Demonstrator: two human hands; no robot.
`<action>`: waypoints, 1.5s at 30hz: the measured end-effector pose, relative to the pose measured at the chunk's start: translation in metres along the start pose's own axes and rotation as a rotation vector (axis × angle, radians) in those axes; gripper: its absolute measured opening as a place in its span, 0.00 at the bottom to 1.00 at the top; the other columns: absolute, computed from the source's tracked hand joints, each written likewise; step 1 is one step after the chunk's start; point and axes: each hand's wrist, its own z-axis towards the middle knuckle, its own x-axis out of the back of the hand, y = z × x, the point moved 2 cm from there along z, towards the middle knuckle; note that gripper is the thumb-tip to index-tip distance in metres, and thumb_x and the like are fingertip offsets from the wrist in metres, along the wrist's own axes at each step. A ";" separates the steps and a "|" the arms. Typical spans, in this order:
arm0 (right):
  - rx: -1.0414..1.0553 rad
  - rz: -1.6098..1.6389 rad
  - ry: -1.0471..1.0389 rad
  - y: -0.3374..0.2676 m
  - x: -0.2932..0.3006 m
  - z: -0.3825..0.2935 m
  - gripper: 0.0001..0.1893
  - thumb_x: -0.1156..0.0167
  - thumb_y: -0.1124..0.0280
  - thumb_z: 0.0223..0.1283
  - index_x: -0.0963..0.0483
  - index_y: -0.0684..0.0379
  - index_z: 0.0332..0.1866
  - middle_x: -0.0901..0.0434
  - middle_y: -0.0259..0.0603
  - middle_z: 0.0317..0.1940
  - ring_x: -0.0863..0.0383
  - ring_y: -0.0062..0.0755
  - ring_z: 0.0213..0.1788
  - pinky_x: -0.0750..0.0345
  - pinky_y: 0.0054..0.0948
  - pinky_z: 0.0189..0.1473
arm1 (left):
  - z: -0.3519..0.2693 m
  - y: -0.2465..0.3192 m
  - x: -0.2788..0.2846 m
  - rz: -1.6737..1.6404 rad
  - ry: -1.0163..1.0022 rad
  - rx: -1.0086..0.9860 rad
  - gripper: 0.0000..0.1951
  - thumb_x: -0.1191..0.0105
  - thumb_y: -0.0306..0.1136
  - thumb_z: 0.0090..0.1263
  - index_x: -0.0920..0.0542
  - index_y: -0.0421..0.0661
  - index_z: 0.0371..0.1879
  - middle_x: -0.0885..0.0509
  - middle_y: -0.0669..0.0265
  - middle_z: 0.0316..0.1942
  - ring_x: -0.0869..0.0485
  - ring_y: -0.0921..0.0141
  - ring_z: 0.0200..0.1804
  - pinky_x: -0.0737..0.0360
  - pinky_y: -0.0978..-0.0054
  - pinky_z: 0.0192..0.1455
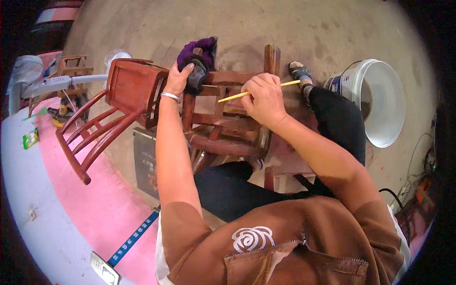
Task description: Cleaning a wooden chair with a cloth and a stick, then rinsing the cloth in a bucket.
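Before me a reddish-brown wooden chair or stool frame point(224, 121) lies tipped over, its legs and rails showing. My left hand point(176, 82) grips a bunched purple and dark grey cloth point(200, 76), wrapped around the end of a leg at the frame's far left. Held in my right hand point(265, 98) is a thin yellow stick point(233, 97), pointing left across the frame. Its other end sticks out to the right beyond my knuckles. Another leg point(272, 58), with worn and darker patches, rises just beyond my right hand.
A second red-brown chair point(133, 83) leans at the left, its back towards the pink and white wall. To the right a white bucket point(384, 103) lies tilted, beside my sandalled foot point(299, 71). A dark panel point(144, 156) bearing writing stands below the second chair. A cable point(413, 160) runs along the right.
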 end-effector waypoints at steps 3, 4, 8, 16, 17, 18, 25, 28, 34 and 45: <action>0.009 -0.027 -0.006 0.008 0.002 0.006 0.04 0.38 0.68 0.46 0.26 0.54 0.25 0.23 0.35 0.29 0.25 0.39 0.43 0.32 0.40 0.50 | 0.014 0.011 -0.012 0.345 0.156 -0.078 0.20 0.42 0.43 0.67 0.19 0.37 0.47 0.14 0.61 0.39 0.18 0.69 0.43 0.24 0.69 0.52; 0.015 -0.060 0.006 0.008 0.006 0.004 0.04 0.38 0.69 0.46 0.26 0.54 0.26 0.24 0.35 0.29 0.25 0.39 0.42 0.32 0.40 0.51 | 0.021 0.016 -0.024 0.329 0.238 -0.145 0.20 0.43 0.44 0.68 0.18 0.35 0.42 0.13 0.57 0.35 0.18 0.69 0.41 0.24 0.68 0.49; -0.009 -0.080 -0.039 0.005 0.005 0.005 0.04 0.38 0.70 0.45 0.26 0.53 0.26 0.24 0.34 0.28 0.25 0.39 0.42 0.32 0.40 0.51 | 0.074 -0.003 -0.006 0.647 0.267 0.132 0.28 0.44 0.52 0.66 0.19 0.32 0.45 0.15 0.46 0.40 0.17 0.53 0.44 0.25 0.64 0.52; 0.022 -0.112 -0.012 0.004 -0.005 0.004 0.04 0.38 0.69 0.46 0.26 0.54 0.26 0.23 0.34 0.28 0.25 0.39 0.42 0.32 0.40 0.51 | 0.051 -0.100 0.018 -0.189 0.023 0.136 0.32 0.47 0.53 0.69 0.21 0.26 0.45 0.15 0.51 0.41 0.18 0.58 0.45 0.24 0.66 0.50; -0.021 -0.213 -0.023 0.036 0.009 -0.005 0.04 0.38 0.69 0.46 0.26 0.54 0.26 0.23 0.35 0.29 0.25 0.39 0.42 0.32 0.40 0.51 | 0.041 -0.053 -0.049 -0.207 0.039 0.385 0.25 0.47 0.47 0.71 0.21 0.32 0.50 0.16 0.60 0.43 0.20 0.66 0.45 0.25 0.70 0.51; -0.012 -0.194 -0.022 0.027 0.010 -0.005 0.04 0.38 0.69 0.46 0.26 0.54 0.26 0.23 0.35 0.29 0.25 0.39 0.42 0.32 0.40 0.51 | 0.008 -0.028 -0.044 -0.097 0.109 0.305 0.23 0.46 0.44 0.71 0.22 0.33 0.51 0.16 0.62 0.43 0.20 0.67 0.45 0.25 0.70 0.51; 0.020 -0.153 -0.070 0.000 0.000 0.006 0.04 0.39 0.69 0.47 0.25 0.55 0.26 0.22 0.36 0.30 0.25 0.40 0.43 0.32 0.40 0.52 | -0.129 -0.002 0.008 0.470 0.142 -0.043 0.17 0.45 0.27 0.64 0.22 0.37 0.52 0.17 0.48 0.47 0.17 0.56 0.51 0.26 0.67 0.56; 0.036 -0.136 -0.094 -0.005 -0.003 0.007 0.04 0.39 0.68 0.48 0.25 0.55 0.27 0.22 0.36 0.30 0.25 0.40 0.43 0.32 0.40 0.52 | -0.121 0.006 0.001 0.552 0.234 -0.101 0.17 0.45 0.25 0.62 0.21 0.39 0.51 0.17 0.48 0.47 0.19 0.51 0.51 0.25 0.62 0.56; 0.049 -0.232 -0.114 0.002 -0.005 0.006 0.05 0.40 0.66 0.50 0.24 0.54 0.27 0.21 0.35 0.30 0.25 0.41 0.43 0.32 0.41 0.51 | -0.015 0.021 -0.022 0.746 0.312 -0.009 0.18 0.43 0.43 0.65 0.18 0.39 0.41 0.18 0.42 0.38 0.20 0.43 0.44 0.24 0.52 0.48; 0.065 -0.263 -0.121 -0.005 -0.009 0.004 0.06 0.41 0.64 0.50 0.22 0.54 0.27 0.20 0.34 0.30 0.25 0.41 0.43 0.32 0.41 0.51 | 0.026 -0.035 0.004 -0.122 0.175 0.149 0.29 0.43 0.52 0.67 0.19 0.29 0.42 0.16 0.58 0.35 0.18 0.68 0.36 0.22 0.69 0.42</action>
